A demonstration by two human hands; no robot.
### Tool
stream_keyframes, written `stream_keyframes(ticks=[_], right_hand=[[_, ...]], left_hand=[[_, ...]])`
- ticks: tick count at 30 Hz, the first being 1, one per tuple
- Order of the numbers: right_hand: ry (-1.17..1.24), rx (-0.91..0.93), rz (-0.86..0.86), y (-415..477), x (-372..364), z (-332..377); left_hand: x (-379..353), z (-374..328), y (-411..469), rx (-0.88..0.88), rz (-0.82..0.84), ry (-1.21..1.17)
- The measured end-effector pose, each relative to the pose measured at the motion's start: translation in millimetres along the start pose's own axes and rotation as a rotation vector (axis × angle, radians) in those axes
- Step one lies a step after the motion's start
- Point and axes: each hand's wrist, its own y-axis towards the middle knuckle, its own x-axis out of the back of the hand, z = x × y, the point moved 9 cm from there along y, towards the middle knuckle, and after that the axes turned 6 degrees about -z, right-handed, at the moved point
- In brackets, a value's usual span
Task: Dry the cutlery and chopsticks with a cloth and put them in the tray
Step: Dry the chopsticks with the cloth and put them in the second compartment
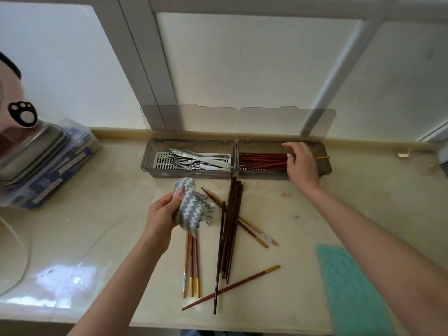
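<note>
A pale stone counter [97, 214] is being lit from behind by frosted window panels [242, 69] set in white frames. At the far left, a steel container [31, 151] is being carried on a blue-printed plastic packet [60, 170].

At the back edge of the counter, a grey two-part tray [145, 163] is being kept with its clear lids [194, 117] standing upright against the window. In its left compartment, forks and knives [198, 158] are being stored in a loose pile on a slotted white insert.

Just in front of that compartment, a grey and white zigzag cloth [194, 207] is being gripped by the left hand [161, 214], bunched between thumb and curled fingers and raised above the counter.

To the right of the cloth, loose chopsticks [230, 226] are being left scattered on the counter: three gold-tipped ones side by side below the cloth, a dark brown bundle running towards the tray, and several others crossing it.

In the right compartment, reddish chopsticks [261, 161] are being kept lengthwise. The right hand [303, 166] is being held down over them, fingers bent onto the bundle; whether one is being gripped or merely touched cannot be told. A gold tip is being shown beyond the hand.

At the near right, a teal cloth [351, 287] is being left flat on the counter.
</note>
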Motion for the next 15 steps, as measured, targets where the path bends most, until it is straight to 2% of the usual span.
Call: stream_keyframes(ticks=[2, 6, 7, 9, 12, 13, 15], right_hand=[[0.03, 0.104, -0.036, -40.3, 0.7, 21.7], [-0.07, 0.074, 0.356, -127.6, -49.1, 29.2], [-0.093, 0.065, 0.404, -143.5, -57.6, 28.1], [-0.091, 0.029, 0.343, -152.1, -57.9, 24.8], [-0.042, -0.051, 0.074, -116.3, -32.7, 16.2], [-0.046, -0.034, 0.004, -99.0, -25.0, 16.0], [-0.098, 0.014, -0.032, -64.7, -19.7, 17.8]], left_hand=[[7.3, 3.5, 2.0, 0.039, 0.0, -0.048], [6.9, 6.0, 2.3, 0.106, 0.015, -0.183], [5.9, 5.0, 1.7, 0.112, 0.014, -0.203], [5.0, 2.8, 1.2, 0.109, 0.015, -0.223], [3.9, 0.7, -0.8, 0.099, 0.035, -0.212], [3.5, 1.2, -1.1, 0.097, 0.042, -0.206], [1.2, 1.6, -2.4, 0.097, 0.053, -0.198]])
